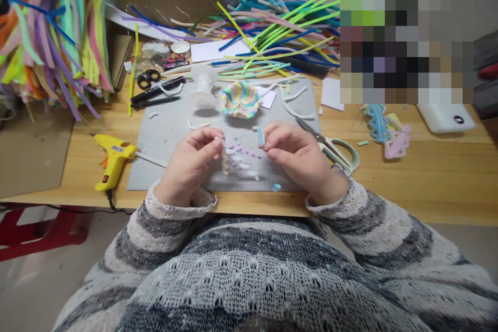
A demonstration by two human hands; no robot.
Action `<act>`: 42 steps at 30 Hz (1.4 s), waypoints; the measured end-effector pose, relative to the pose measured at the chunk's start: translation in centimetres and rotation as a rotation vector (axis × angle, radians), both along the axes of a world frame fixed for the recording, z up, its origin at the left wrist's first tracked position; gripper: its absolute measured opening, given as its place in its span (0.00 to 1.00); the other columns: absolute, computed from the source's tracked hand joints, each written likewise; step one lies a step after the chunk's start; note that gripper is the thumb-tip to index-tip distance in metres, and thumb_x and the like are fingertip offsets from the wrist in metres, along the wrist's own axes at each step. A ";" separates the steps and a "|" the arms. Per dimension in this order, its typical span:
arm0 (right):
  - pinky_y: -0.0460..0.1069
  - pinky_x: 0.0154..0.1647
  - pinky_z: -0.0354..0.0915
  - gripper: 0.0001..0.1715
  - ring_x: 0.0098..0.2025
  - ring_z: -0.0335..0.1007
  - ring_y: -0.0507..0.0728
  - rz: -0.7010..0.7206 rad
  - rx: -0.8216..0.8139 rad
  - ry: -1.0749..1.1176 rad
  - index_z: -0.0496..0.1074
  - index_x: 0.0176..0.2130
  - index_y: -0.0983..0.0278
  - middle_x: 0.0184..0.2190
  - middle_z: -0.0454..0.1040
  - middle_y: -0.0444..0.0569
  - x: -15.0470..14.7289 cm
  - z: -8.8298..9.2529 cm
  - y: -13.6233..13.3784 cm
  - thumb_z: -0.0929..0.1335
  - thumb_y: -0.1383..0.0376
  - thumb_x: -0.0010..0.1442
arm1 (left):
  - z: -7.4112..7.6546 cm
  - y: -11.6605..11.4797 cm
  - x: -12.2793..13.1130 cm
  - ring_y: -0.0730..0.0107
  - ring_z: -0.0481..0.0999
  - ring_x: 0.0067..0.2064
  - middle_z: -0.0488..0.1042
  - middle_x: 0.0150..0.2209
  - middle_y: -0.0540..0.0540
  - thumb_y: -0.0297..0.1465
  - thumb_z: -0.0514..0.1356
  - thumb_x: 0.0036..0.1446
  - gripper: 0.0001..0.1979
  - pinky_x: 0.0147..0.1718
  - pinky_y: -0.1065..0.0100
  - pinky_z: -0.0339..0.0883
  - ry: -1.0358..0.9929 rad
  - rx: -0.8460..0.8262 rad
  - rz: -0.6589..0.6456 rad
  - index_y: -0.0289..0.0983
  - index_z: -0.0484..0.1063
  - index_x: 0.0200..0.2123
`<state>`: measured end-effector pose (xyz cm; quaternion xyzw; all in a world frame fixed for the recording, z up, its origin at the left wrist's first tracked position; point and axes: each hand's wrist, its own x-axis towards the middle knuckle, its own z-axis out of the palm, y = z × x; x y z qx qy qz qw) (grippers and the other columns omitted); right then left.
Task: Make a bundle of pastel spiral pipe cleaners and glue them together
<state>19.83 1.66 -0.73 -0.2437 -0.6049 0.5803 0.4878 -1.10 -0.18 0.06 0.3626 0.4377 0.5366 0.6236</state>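
The left hand [194,158] pinches twisted pastel strands [240,150] — the right hand [299,155] grips a short blue piece [261,136] — above a gray mat [155,141].

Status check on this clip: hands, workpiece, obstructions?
Left hand pinching twisted fuzzy strands. Right hand holding short blue piece near a strand's end. Strands hanging over grey mat. Scissors close by right wrist.

Open grey mat [161,129] ahead-left of the left hand [192,155], white spool [202,88] and ruffled pastel piece [241,101] blocking straight beyond the grip, yellow glue gun [115,155] barring the left, scissors [322,140] crowding the right hand [301,153], bare wooden table [392,184] farther right.
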 end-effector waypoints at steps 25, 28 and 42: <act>0.52 0.51 0.61 0.01 0.42 0.66 0.52 0.135 -0.086 0.080 0.76 0.33 0.59 0.36 0.71 0.43 -0.1 -0.7 0.5 0.72 0.65 0.57 | 0.5 -0.1 0.8 0.87 0.61 0.19 0.76 0.27 0.50 0.34 0.73 0.41 0.17 0.16 0.81 0.54 -0.012 -0.107 -0.063 0.33 0.68 0.24; 0.53 0.51 0.62 0.01 0.42 0.67 0.53 0.117 -0.094 0.054 0.75 0.32 0.59 0.36 0.71 0.43 -0.1 -0.7 0.5 0.72 0.64 0.57 | 0.5 -0.1 0.7 0.85 0.62 0.19 0.76 0.25 0.51 0.35 0.74 0.40 0.18 0.16 0.80 0.55 -0.013 -0.116 -0.063 0.34 0.68 0.24; 0.58 0.60 0.57 0.01 0.52 0.63 0.56 0.137 0.138 -0.228 0.76 0.34 0.59 0.45 0.65 0.47 -0.3 -0.3 -0.1 0.72 0.65 0.57 | 0.0 -0.4 0.6 0.82 0.70 0.23 0.77 0.27 0.51 0.33 0.74 0.41 0.13 0.23 0.78 0.65 -0.009 -0.071 -0.174 0.34 0.75 0.27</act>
